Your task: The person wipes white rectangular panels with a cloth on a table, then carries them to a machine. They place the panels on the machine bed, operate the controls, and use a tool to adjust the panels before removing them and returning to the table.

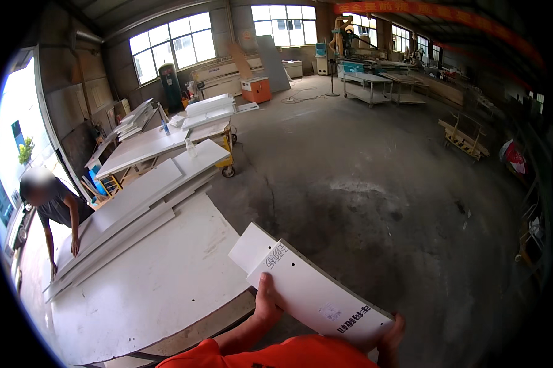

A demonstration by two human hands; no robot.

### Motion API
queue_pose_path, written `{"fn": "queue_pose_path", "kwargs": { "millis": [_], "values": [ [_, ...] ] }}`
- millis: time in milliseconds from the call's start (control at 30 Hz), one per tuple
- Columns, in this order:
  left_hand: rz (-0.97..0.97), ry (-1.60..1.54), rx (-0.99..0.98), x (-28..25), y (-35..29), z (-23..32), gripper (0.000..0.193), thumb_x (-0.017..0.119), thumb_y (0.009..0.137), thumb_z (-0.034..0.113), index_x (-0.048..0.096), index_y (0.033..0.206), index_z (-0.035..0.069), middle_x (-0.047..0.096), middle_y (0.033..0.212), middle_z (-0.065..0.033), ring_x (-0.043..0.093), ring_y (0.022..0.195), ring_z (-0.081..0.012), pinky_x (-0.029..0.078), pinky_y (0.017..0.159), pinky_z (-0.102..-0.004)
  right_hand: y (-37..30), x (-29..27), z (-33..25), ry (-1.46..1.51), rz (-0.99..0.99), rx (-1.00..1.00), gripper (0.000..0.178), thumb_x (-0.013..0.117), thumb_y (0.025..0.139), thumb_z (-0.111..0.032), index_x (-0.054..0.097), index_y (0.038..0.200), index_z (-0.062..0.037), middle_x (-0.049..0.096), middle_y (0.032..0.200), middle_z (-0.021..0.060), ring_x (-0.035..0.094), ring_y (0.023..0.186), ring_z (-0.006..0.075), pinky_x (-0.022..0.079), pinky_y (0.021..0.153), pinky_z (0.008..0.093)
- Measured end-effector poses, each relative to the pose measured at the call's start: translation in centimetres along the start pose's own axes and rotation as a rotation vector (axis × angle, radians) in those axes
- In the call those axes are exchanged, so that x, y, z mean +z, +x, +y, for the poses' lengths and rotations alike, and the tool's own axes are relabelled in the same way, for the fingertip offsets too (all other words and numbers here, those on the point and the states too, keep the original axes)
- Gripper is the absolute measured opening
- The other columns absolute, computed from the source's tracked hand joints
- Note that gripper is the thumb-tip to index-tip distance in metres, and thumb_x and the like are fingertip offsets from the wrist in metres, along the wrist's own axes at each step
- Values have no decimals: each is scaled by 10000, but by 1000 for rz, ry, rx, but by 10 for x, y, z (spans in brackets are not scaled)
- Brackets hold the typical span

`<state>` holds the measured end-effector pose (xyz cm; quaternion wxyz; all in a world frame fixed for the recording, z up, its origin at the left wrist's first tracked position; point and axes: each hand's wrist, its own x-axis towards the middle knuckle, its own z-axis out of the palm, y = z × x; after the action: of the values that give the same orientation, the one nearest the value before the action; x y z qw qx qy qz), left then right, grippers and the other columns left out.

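A few long white panels (316, 288) lie one on another in my hands, just off the table's right edge. The top one has dark handwriting, small dark holes and a pale label; a lower one sticks out at its far left end. My left hand (268, 303) grips the near left edge, thumb on top. My right hand (394, 331) is closed around the right end, its fingers partly hidden. To the left stands a large white-topped table (166, 276). Stacked long white boards (123, 214) lie along its far side.
Across the table a person (59, 205) leans over the boards, hands on them. A wheeled cart (148, 144) with panels and bottles stands beyond. Grey concrete floor (350, 165) stretches to the right, with a low trolley (463, 138). An orange box (255, 89) sits near the back wall.
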<state>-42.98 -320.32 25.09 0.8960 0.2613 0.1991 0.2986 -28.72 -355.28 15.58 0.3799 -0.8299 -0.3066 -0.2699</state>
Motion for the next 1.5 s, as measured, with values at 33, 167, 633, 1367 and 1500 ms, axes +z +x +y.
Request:
{"fn": "queue_pose_path", "kwargs": {
  "millis": [33,167,633,1367,1500],
  "values": [
    [12,-16,14,15,34,0,789,546,994,628,390,1552,91,489,1528,-120,460,1405,-333,347,1186,-493,34,36,42,-24,39,-51,408,553,996,-258,568,1240,69,643,1092,247,624,1008,410,516,887,498],
    [257,-96,100,45,126,17,840,557,955,689,377,1564,139,446,1560,-108,412,1435,-345,333,1195,-511,198,119,38,152,-231,314,355,508,1020,-280,645,1105,36,662,1084,210,636,980,362,493,928,457],
    [330,-88,177,130,676,68,838,498,964,722,394,1563,146,488,1541,-100,460,1415,-339,355,1182,-534,622,525,185,482,-290,596,346,504,960,-262,684,896,26,671,889,123,624,862,234,495,824,391],
    [641,-313,333,182,1441,174,828,463,983,737,380,1570,160,444,1589,-80,429,1451,-331,314,1212,-539,1256,1200,292,731,-675,490,349,525,1003,-277,671,932,33,641,879,77,607,821,201,494,739,388],
    [753,-360,325,207,1600,234,816,463,982,729,398,1561,157,452,1586,-81,426,1451,-326,336,1197,-543,1364,1351,281,865,-622,650,379,504,1023,-328,652,925,7,629,889,89,610,823,206,501,721,378]
  ]
}}
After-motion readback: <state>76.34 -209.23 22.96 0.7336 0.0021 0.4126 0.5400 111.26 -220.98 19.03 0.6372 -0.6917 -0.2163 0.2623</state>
